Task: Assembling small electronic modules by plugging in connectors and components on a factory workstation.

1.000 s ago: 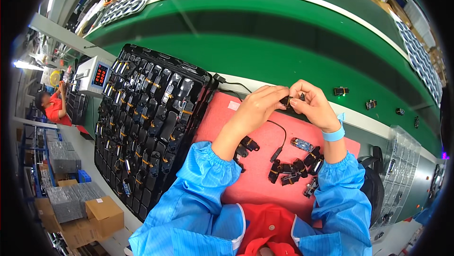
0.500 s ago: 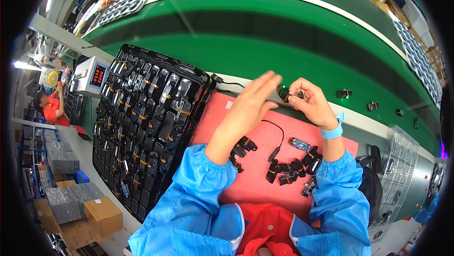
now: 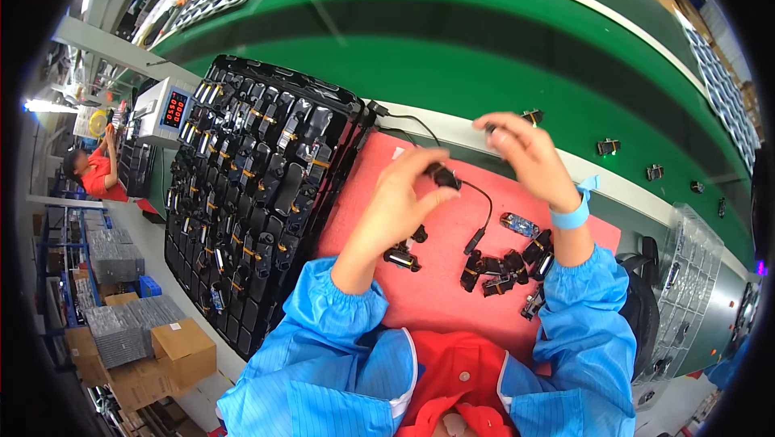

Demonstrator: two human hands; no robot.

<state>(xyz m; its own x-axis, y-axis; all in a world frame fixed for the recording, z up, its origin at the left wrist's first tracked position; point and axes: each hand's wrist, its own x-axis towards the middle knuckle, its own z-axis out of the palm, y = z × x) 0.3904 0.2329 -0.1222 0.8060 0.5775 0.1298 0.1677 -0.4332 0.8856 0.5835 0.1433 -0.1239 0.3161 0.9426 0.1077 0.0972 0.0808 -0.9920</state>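
My left hand (image 3: 397,201) is over the pink mat (image 3: 436,287), its thumb and fingers closed around a small black electronic module (image 3: 442,176). Higher up, near the pale rail of the bench, my right hand (image 3: 526,161) pinches a small dark piece (image 3: 490,128) too blurred to name. A thin black cable (image 3: 489,203) with a slim plug (image 3: 476,241) lies on the mat between my arms. Several black modules (image 3: 499,275) are heaped by my right forearm, next to a blue circuit board (image 3: 519,224). More modules (image 3: 401,256) lie beside my left wrist.
On the left stands a black tray (image 3: 242,195) full of modules, beside a power supply with a red display (image 3: 172,108). Several modules (image 3: 608,146) sit on the green surface (image 3: 452,57) beyond the rail. Clear plastic trays (image 3: 686,283) and a black bag (image 3: 642,300) are at right.
My left hand was outstretched and has drawn back toward me, now around a module. My right hand has risen slightly; a module shows on the green surface behind it. The view has shifted a little.
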